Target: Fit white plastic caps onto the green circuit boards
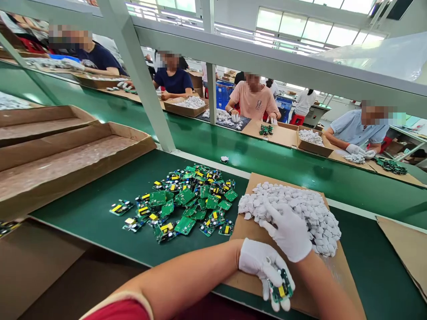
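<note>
My left hand [262,262], in a white glove, is closed around a small green circuit board [282,288] with a yellow part on it, near the table's front edge. My right hand [288,233], also gloved, reaches over the near side of a heap of small white lumps [296,200]. Its thumb and forefinger are apart, touching or just above the lumps; the other fingers are partly hidden. Under the heap lies a flat cardboard sheet [243,226]. To its left, a loose pile of green circuit boards [185,195] is spread on the green tabletop.
Cardboard trays [76,166] stand at the left. A slanting metal post [136,75] rises behind the boards. Past a pale rail runs a green conveyor belt [200,144] with one small white-topped piece [224,159] on it. Several co-workers sit along its far side. Another cardboard sheet [407,253] lies right.
</note>
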The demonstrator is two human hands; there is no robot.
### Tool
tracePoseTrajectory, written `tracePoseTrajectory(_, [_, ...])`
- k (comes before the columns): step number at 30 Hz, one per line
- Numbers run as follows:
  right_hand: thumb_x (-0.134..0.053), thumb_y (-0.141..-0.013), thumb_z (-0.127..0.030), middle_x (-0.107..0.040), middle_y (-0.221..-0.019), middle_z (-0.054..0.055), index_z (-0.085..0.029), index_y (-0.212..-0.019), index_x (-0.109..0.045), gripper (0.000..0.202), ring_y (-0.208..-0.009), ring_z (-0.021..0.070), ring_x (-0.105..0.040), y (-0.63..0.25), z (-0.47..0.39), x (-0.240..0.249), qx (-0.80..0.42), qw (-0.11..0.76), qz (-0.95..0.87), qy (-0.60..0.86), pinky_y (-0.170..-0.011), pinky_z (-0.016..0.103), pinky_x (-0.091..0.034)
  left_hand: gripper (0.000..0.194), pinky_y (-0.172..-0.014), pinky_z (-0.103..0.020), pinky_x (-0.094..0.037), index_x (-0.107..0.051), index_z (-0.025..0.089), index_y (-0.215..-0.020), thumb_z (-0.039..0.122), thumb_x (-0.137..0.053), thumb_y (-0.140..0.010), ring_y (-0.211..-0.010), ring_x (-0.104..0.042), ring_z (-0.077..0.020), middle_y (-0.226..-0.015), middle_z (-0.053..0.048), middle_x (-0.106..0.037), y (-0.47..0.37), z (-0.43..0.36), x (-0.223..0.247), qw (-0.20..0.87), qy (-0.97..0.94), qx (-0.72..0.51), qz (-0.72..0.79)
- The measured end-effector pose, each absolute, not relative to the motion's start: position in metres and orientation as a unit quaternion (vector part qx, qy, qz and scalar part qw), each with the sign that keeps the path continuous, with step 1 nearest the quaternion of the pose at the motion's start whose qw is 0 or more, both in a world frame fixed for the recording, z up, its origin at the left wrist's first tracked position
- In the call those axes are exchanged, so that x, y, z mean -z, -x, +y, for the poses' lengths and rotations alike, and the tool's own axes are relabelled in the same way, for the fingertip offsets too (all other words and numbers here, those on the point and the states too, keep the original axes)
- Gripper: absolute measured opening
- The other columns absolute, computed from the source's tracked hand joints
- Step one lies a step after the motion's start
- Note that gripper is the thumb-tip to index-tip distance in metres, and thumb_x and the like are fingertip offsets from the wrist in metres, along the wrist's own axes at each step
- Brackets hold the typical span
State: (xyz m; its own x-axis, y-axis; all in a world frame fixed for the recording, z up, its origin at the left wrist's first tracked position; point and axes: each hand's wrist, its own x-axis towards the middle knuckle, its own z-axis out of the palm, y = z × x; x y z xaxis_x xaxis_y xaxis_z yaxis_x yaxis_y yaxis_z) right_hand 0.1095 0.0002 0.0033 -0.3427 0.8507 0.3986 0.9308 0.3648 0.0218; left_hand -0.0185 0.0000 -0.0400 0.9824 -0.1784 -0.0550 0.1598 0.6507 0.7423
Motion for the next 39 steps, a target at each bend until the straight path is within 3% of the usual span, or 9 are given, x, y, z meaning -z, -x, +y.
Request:
tracePoseTrajectory(3, [-0.062,-0.078,-0.032,-0.059,-0.093,0.007,-0.031,-0.113,-0.059,0.035,-0.069,0.02,-0.054,-0.094,0.011,0.001,0.117,0.133,-0.816,0.55,-0.057,0.028,-0.037,0.045,-0.046,-0.028,-0.049,-0.064,0.015,-0.1,0.038,-0.074,-0.062,-0.063,-0.066,-0.0219,-0.073,-0.006,-0.067,0.018,0.0,0.044,0.909,-0.408,0.087,-0.013])
tracePoseTrajectory(7, [-0.057,-0.078,-0.025,-0.059,-0.085,0.006,-0.021,-0.077,-0.061,0.006,-0.072,0.0193,-0.054,-0.099,0.009,0.019,-0.033,0.297,-0.771,0.563,-0.064,0.029,-0.04,0.04,-0.051,-0.026,-0.05,-0.064,0.014,-0.096,0.034,-0.073,-0.064,-0.064,-0.066,-0.0191,-0.076,-0.005,-0.067,0.017,0.002,0.046,0.919,-0.388,0.063,-0.014])
tracePoseTrajectory(12, [-0.045,-0.087,-0.035,-0.056,-0.069,0.0,-0.017,-0.105,-0.051,0.026,-0.051,0.0124,-0.05,-0.131,-0.013,0.026,-0.217,0.427,-0.646,0.594,-0.045,0.023,-0.041,0.039,-0.048,-0.024,-0.048,-0.063,0.014,-0.101,0.033,-0.07,-0.068,-0.064,-0.066,-0.0186,-0.076,-0.006,-0.068,0.018,0.004,0.045,0.924,-0.378,0.054,-0.005])
tracePoseTrajectory(15, [-0.041,-0.088,-0.045,-0.049,-0.056,-0.003,-0.015,-0.098,-0.057,0.036,-0.039,0.0092,-0.04,-0.155,-0.03,0.027,-0.319,0.478,-0.526,0.627,-0.035,0.02,-0.03,0.035,-0.046,-0.022,-0.048,-0.063,0.014,-0.098,0.032,-0.07,-0.068,-0.063,-0.066,-0.0177,-0.076,-0.006,-0.068,0.02,0.004,0.044,0.925,-0.378,0.047,0.004])
tracePoseTrajectory(18, [-0.05,-0.083,-0.048,-0.054,-0.058,0.0,-0.015,-0.082,-0.063,0.035,-0.044,0.0109,-0.045,-0.171,-0.051,0.034,-0.267,0.425,-0.551,0.667,-0.04,0.022,-0.037,0.038,-0.043,-0.019,-0.046,-0.063,0.013,-0.097,0.032,-0.071,-0.066,-0.059,-0.065,-0.0159,-0.079,-0.008,-0.069,0.022,0.004,0.042,0.925,-0.378,0.013,0.017])
tracePoseTrajectory(23, [-0.06,-0.077,-0.045,-0.062,-0.076,0.005,-0.016,-0.101,-0.06,0.038,-0.064,0.0169,-0.057,-0.174,-0.072,0.049,-0.249,0.435,-0.553,0.666,-0.058,0.027,-0.049,0.038,-0.046,-0.018,-0.048,-0.059,0.014,-0.099,0.033,-0.07,-0.068,-0.064,-0.066,-0.0156,-0.097,-0.013,-0.066,0.019,0.005,0.04,0.921,-0.331,-0.178,0.106])
tracePoseTrajectory(30, [-0.046,-0.082,-0.059,-0.043,-0.043,-0.005,-0.014,-0.086,-0.063,0.047,-0.031,0.0064,-0.031,-0.169,-0.06,0.029,-0.357,0.547,-0.421,0.629,-0.027,0.017,-0.023,0.044,-0.052,-0.022,-0.05,-0.054,0.015,-0.107,0.039,-0.066,-0.072,-0.071,-0.067,-0.0187,-0.11,-0.016,-0.06,0.015,0.007,0.036,0.907,-0.295,-0.234,0.189])
tracePoseTrajectory(36, [-0.066,-0.075,-0.041,-0.056,-0.056,-0.003,-0.018,-0.102,-0.061,0.036,-0.043,0.0089,-0.047,-0.159,-0.033,0.028,-0.355,0.596,-0.454,0.559,-0.038,0.019,-0.038,0.047,-0.055,-0.024,-0.049,-0.053,0.015,-0.107,0.039,-0.067,-0.07,-0.073,-0.066,-0.0183,-0.112,-0.016,-0.059,0.015,0.01,0.039,0.893,-0.313,-0.244,0.212])
tracePoseTrajectory(39, [-0.054,-0.083,-0.044,-0.05,-0.047,-0.006,-0.017,-0.102,-0.061,0.033,-0.035,0.0074,-0.04,-0.16,-0.035,0.034,-0.383,0.598,-0.439,0.551,-0.033,0.019,-0.033,0.044,-0.045,-0.017,-0.04,-0.056,0.012,-0.103,0.038,-0.068,-0.069,-0.065,-0.062,-0.0128,-0.103,-0.015,-0.063,0.016,0.012,0.041,0.855,-0.382,-0.244,0.251])
